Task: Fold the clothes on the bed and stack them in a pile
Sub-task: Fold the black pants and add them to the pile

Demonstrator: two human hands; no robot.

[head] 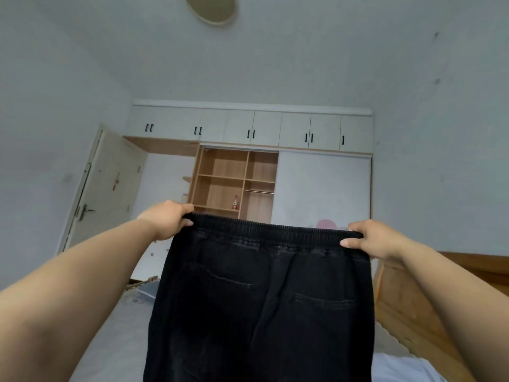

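Left hand (168,219) grips one end of trousers (261,304) waistband, right hand (369,239) other end. Black trousers held up spread, back pockets facing camera, legs hanging over bed (115,343). Wardrobe (248,161) behind.

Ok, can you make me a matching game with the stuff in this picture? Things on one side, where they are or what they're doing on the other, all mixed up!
Things:
1. black trousers
2. left hand
3. bottle
4. door

Places or states:
A. stands on a shelf in the open wardrobe
B. grips one end of the waistband
C. hangs down, held up in the air
D. stands open at the left of the room

Pairs: 1-C, 2-B, 3-A, 4-D
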